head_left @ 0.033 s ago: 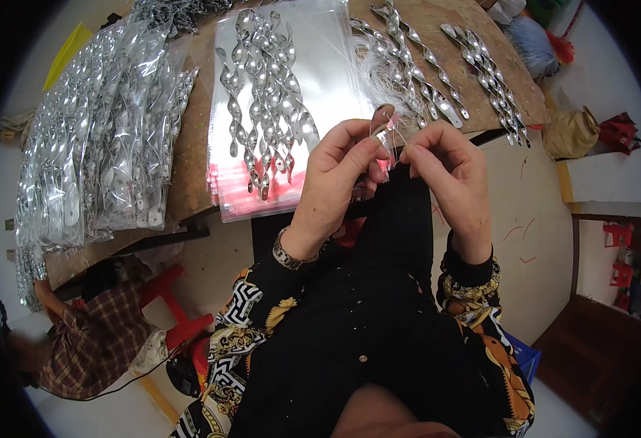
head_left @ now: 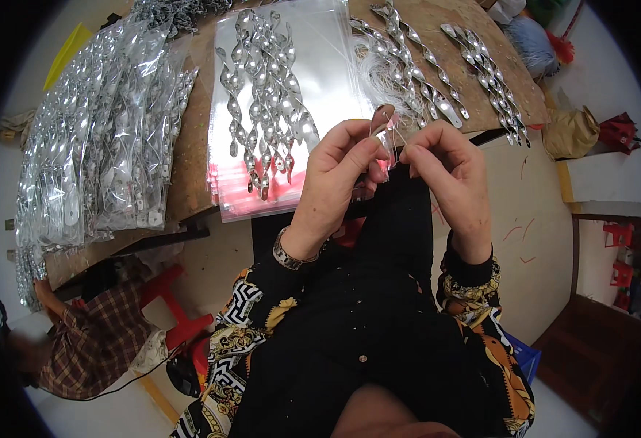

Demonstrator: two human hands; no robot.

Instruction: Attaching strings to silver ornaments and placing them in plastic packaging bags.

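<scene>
The left hand (head_left: 328,175) and right hand (head_left: 458,174) are raised just beside each other in front of the torso, fingertips pointing inward. The left thumb lies against its bent fingers in a pinch; the right thumb and curled index finger meet at their tips. Both wrists rise from sleeved forearms, elbows bent and spread outward.

Wht wall (head_left: 616,77) upper R, red stool (head_left: 189,330) lwr L, brn tbl (head_left: 190,157) up top.
</scene>
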